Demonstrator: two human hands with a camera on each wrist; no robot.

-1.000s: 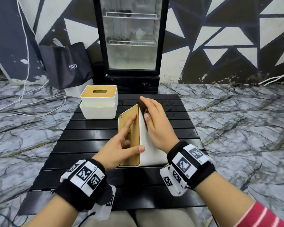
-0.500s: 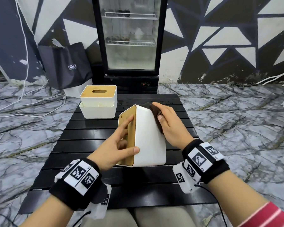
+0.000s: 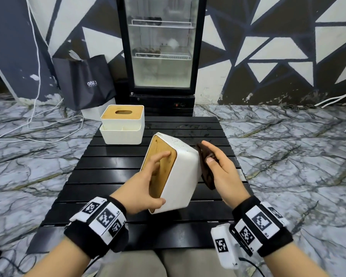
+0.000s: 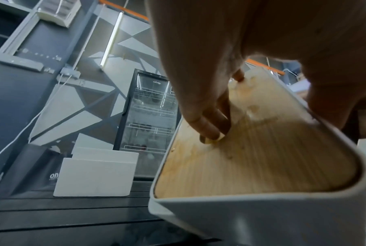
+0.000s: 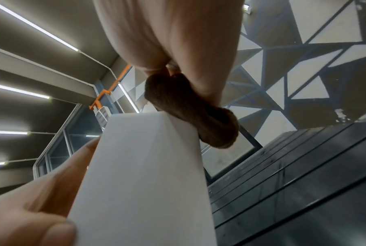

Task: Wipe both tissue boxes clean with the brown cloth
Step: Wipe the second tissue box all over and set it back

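Observation:
A white tissue box [image 3: 184,176] with a wooden lid [image 4: 262,166] stands tipped on its side over the black slatted table [image 3: 108,176], lid facing left. My left hand [image 3: 154,176] grips it, fingers [image 4: 209,126] hooked into the lid's slot and thumb on the near edge. My right hand [image 3: 210,154] holds the folded brown cloth [image 3: 206,172] flat against the box's right face, thumb pinching it. In the right wrist view the cloth [image 5: 190,109] sits on the white box wall [image 5: 148,174]. A second white tissue box [image 3: 122,126] stands upright at the table's far left.
A glass-door fridge [image 3: 162,56] stands just behind the table. A black bag [image 3: 84,82] leans on the wall at the left, with white cables [image 3: 34,128] on the marble floor. The table's near and right slats are bare.
My right hand slid the cloth from the box's far top edge down onto its right face. The left hand turned the box so more of its white side faces up.

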